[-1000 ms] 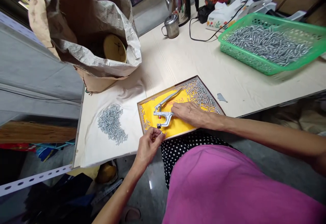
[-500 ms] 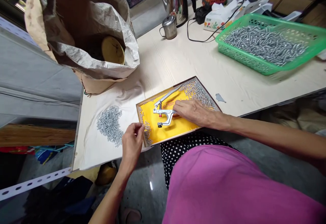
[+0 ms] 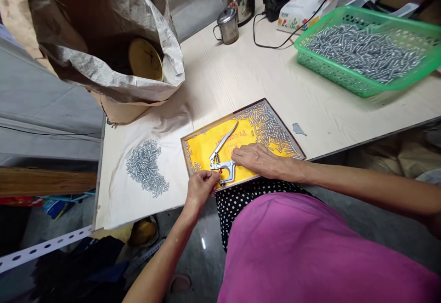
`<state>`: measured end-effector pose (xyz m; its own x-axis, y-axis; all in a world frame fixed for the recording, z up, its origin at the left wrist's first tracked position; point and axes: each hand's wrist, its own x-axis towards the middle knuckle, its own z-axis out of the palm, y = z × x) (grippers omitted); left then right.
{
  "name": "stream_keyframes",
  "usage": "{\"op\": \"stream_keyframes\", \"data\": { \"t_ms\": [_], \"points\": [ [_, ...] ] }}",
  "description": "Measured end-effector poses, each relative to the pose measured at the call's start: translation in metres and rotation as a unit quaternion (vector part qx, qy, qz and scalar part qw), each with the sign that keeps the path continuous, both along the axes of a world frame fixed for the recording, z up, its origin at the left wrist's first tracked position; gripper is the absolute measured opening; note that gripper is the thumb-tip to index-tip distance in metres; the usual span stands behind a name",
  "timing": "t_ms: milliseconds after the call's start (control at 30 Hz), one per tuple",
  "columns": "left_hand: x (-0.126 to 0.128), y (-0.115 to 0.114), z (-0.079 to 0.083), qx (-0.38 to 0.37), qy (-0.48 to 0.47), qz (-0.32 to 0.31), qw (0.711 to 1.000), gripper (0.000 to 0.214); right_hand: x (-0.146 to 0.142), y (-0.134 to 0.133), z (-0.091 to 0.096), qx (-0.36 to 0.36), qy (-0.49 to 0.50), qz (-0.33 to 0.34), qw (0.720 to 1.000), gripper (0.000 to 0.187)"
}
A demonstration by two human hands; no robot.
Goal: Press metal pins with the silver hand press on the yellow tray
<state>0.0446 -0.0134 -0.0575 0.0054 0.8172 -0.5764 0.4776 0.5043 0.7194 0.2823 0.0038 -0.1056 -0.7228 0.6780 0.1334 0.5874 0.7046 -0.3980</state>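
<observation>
In the head view, the left hand's point(image 3: 200, 188) fingers are pinched together at the mouth of the pliers point(image 3: 225, 164); whether they hold a small piece, I cannot tell. The right hand's point(image 3: 257, 158) fingers curl closed on the pliers' other end, their grip partly hidden; the upper handle stands raised. Good handling here would mean a steady right grip and left fingertips clear of the mouth whenever the handle closes.

The pliers are in the yellow-lined tray point(image 3: 200, 149), with metal pieces point(image 3: 267, 126) mostly at its far right. The green basket point(image 3: 330, 78) holds more pieces; the sack point(image 3: 151, 13) holds a yellow tub point(image 3: 145, 59).
</observation>
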Motion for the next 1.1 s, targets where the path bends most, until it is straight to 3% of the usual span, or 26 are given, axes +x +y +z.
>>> {"op": "stream_keyframes", "data": {
  "t_ms": [300,600,767,800,967,1100],
  "points": [
    [0.0,0.001,-0.01,0.036,0.043,-0.046,0.997,0.043,-0.003,-0.001,0.001,0.006,-0.023,-0.015,1.0,0.018],
    [-0.004,0.012,-0.009,-0.038,0.064,-0.094,0.993,0.042,-0.007,-0.002,-0.003,-0.001,-0.031,-0.018,0.999,0.021],
    [-0.005,0.012,-0.01,-0.051,0.056,-0.095,0.993,0.043,-0.004,0.002,0.009,0.018,-0.04,-0.026,0.999,0.01],
    [-0.005,0.012,-0.011,-0.048,0.057,-0.093,0.993,0.043,-0.001,0.007,0.012,0.027,-0.043,-0.027,0.998,0.015],
    [-0.005,0.01,-0.013,-0.036,0.065,-0.088,0.993,0.044,0.01,0.042,0.019,0.085,-0.069,-0.036,0.993,0.08],
    [-0.004,0.009,-0.013,-0.036,0.065,-0.073,0.995,0.045,0.011,0.054,0.016,0.073,-0.092,-0.019,0.993,0.08]
  ]
}}
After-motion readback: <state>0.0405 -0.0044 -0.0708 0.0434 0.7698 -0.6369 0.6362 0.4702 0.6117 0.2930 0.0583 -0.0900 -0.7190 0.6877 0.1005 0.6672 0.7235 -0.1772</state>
